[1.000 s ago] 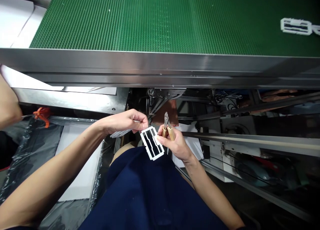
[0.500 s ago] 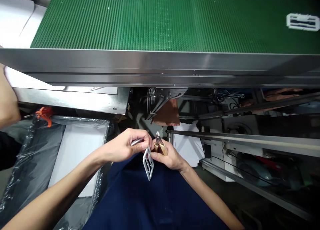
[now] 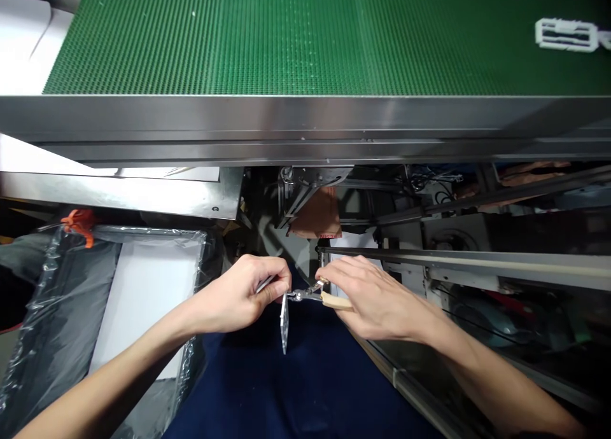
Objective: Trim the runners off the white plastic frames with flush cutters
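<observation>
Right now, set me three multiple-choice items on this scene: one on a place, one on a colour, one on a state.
1. Where does the loose white frame lie?
A. on the green belt, far right
B. in the lined bin
C. on the lap

2. What colour are the handles of the cutters?
A. red
B. tan
C. blue

3. How does the white part held by the left hand show to the camera?
A. flat, face on
B. edge on, hanging down
C. lying on the belt

Answers: 1 A, it rests on the belt near the right edge. 2 B, a tan handle shows under the fingers of the right hand. 3 B, only a thin upright sliver shows below the left fingers, with the cutter tips at its top.
</observation>
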`<state>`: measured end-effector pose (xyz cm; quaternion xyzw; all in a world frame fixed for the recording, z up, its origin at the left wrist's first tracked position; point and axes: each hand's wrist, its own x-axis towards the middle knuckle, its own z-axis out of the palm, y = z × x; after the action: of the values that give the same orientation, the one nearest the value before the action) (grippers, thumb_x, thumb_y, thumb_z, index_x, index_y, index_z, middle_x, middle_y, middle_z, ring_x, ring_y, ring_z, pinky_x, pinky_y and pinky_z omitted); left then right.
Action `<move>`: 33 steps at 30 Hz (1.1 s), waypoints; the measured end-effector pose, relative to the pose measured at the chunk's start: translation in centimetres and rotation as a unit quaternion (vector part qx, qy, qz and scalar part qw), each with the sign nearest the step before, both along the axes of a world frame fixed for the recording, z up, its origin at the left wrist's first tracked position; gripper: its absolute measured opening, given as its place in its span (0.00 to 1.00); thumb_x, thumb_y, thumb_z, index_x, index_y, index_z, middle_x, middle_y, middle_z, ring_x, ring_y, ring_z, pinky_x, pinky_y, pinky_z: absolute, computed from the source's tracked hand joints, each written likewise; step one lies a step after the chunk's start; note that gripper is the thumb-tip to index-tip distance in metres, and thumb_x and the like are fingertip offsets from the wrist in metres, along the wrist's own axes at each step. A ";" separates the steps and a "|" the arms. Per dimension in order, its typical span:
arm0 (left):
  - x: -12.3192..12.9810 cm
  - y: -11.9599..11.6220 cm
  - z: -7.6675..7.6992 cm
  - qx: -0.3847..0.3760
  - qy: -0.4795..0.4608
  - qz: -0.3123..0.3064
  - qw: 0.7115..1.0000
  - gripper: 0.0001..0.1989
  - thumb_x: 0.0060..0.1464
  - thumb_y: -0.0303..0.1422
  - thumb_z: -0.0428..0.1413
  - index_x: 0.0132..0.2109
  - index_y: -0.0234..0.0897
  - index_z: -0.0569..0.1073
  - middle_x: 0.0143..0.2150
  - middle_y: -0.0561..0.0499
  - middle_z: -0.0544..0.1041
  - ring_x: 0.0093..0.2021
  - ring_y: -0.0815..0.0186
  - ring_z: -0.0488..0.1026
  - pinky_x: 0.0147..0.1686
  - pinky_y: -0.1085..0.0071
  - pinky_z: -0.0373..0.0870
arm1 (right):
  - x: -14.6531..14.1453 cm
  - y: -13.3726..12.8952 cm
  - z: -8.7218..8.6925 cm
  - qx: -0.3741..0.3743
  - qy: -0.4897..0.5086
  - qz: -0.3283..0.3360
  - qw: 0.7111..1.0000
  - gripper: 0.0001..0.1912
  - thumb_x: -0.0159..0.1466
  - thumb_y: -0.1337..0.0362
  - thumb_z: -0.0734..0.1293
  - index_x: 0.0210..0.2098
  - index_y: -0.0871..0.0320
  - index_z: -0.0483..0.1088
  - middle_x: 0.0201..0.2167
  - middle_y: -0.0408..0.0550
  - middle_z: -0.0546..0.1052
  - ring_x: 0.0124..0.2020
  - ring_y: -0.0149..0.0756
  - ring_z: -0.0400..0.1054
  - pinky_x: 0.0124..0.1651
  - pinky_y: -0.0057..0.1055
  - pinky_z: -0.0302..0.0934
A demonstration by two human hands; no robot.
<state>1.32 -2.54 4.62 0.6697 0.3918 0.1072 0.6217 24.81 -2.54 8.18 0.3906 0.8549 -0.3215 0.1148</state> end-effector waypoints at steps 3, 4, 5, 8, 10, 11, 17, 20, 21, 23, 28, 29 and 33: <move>0.1 0.0 0.2 -0.001 0.004 -0.002 1.000 0.08 0.58 0.29 0.46 0.30 0.36 0.64 0.28 0.56 0.66 0.28 0.70 0.60 0.27 0.72 0.56 | -0.2 0.4 0.5 0.018 -0.022 0.026 0.999 0.11 0.57 0.68 0.59 0.41 0.57 0.63 0.34 0.46 0.68 0.35 0.35 0.59 0.40 0.34 0.52; 0.1 0.0 0.2 -0.001 0.004 -0.003 1.000 0.08 0.58 0.29 0.46 0.30 0.36 0.64 0.28 0.56 0.66 0.28 0.70 0.59 0.27 0.72 0.56 | -0.2 0.5 0.6 0.020 -0.027 0.032 0.999 0.10 0.58 0.67 0.59 0.40 0.57 0.63 0.33 0.46 0.68 0.35 0.35 0.59 0.40 0.34 0.52; 0.1 0.0 0.2 -0.002 0.004 -0.003 1.000 0.08 0.58 0.28 0.46 0.30 0.36 0.64 0.27 0.57 0.66 0.28 0.70 0.59 0.27 0.72 0.56 | -0.2 0.6 0.8 0.020 -0.032 0.038 0.999 0.09 0.58 0.67 0.59 0.39 0.57 0.63 0.32 0.46 0.67 0.34 0.35 0.59 0.39 0.34 0.52; 0.3 0.0 0.2 -0.002 0.003 -0.004 1.000 0.08 0.57 0.27 0.46 0.30 0.36 0.64 0.27 0.57 0.66 0.27 0.71 0.59 0.27 0.72 0.56 | 0.0 1.0 1.1 0.010 -0.040 0.047 0.998 0.07 0.59 0.67 0.58 0.37 0.57 0.63 0.31 0.45 0.67 0.33 0.34 0.59 0.38 0.34 0.52; 0.4 0.1 0.2 0.000 0.005 -0.005 1.000 0.08 0.57 0.26 0.46 0.30 0.36 0.64 0.27 0.57 0.65 0.27 0.71 0.59 0.27 0.73 0.56 | 0.0 1.0 1.3 0.007 -0.045 0.049 0.998 0.05 0.59 0.66 0.58 0.36 0.57 0.63 0.31 0.45 0.67 0.33 0.34 0.59 0.38 0.34 0.52; 0.5 0.1 0.3 0.001 0.007 -0.006 1.000 0.08 0.57 0.26 0.46 0.29 0.36 0.64 0.26 0.58 0.64 0.27 0.71 0.58 0.27 0.73 0.55 | 0.0 1.0 1.4 0.009 -0.047 0.049 0.998 0.05 0.60 0.66 0.58 0.36 0.57 0.63 0.31 0.45 0.67 0.33 0.34 0.59 0.38 0.34 0.52; 0.9 0.4 0.5 0.002 0.020 -0.021 1.000 0.08 0.56 0.27 0.46 0.28 0.37 0.62 0.24 0.58 0.61 0.26 0.71 0.56 0.25 0.73 0.54 | -0.2 1.2 2.2 0.038 -0.068 0.075 0.994 0.06 0.58 0.66 0.58 0.36 0.57 0.63 0.32 0.47 0.68 0.36 0.38 0.62 0.39 0.35 0.53; 1.2 0.5 0.6 -0.001 0.021 -0.025 0.999 0.08 0.56 0.28 0.46 0.28 0.37 0.61 0.24 0.58 0.60 0.25 0.71 0.55 0.25 0.73 0.53 | -0.2 1.4 2.7 0.063 -0.086 0.094 0.990 0.06 0.57 0.67 0.58 0.34 0.57 0.64 0.29 0.48 0.68 0.34 0.38 0.62 0.38 0.35 0.53; 1.2 0.5 0.6 -0.002 0.020 -0.027 0.999 0.09 0.56 0.28 0.46 0.28 0.37 0.61 0.24 0.58 0.60 0.25 0.71 0.55 0.25 0.73 0.53 | -0.2 1.4 2.8 0.075 -0.091 0.101 0.988 0.06 0.57 0.67 0.58 0.33 0.57 0.64 0.28 0.48 0.68 0.33 0.38 0.62 0.38 0.35 0.53; 1.4 0.5 0.5 -0.002 0.019 -0.031 0.999 0.09 0.57 0.29 0.46 0.28 0.37 0.61 0.24 0.57 0.60 0.25 0.71 0.55 0.25 0.73 0.53 | -0.2 1.5 2.9 0.102 -0.094 0.117 0.983 0.05 0.55 0.68 0.59 0.31 0.57 0.64 0.26 0.47 0.68 0.30 0.38 0.62 0.36 0.35 0.52; 1.7 0.2 0.2 -0.009 0.018 -0.028 0.999 0.09 0.57 0.30 0.46 0.27 0.37 0.61 0.24 0.56 0.60 0.25 0.70 0.55 0.25 0.73 0.53 | -0.3 2.0 2.6 0.116 -0.081 0.126 0.982 0.03 0.54 0.68 0.60 0.26 0.57 0.64 0.20 0.45 0.66 0.20 0.33 0.59 0.26 0.32 0.45; 1.8 0.2 0.1 -0.013 0.017 -0.024 0.999 0.10 0.57 0.30 0.46 0.27 0.36 0.61 0.24 0.56 0.60 0.25 0.70 0.55 0.25 0.73 0.53 | -0.3 2.1 2.4 0.108 -0.079 0.122 0.983 0.03 0.54 0.68 0.60 0.25 0.57 0.63 0.18 0.44 0.65 0.18 0.31 0.57 0.25 0.31 0.43; 2.0 -0.2 -0.4 -0.062 -0.007 0.026 0.998 0.11 0.59 0.36 0.46 0.29 0.37 0.62 0.24 0.57 0.59 0.25 0.70 0.54 0.25 0.72 0.52 | 0.0 2.6 1.7 0.049 -0.074 0.079 0.993 0.06 0.54 0.67 0.62 0.21 0.56 0.63 0.15 0.42 0.63 0.15 0.28 0.54 0.23 0.30 0.39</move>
<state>3.27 -2.72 4.20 0.6188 0.4106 0.1034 0.6617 24.81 0.01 9.87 0.3498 0.8871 -0.2391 0.1831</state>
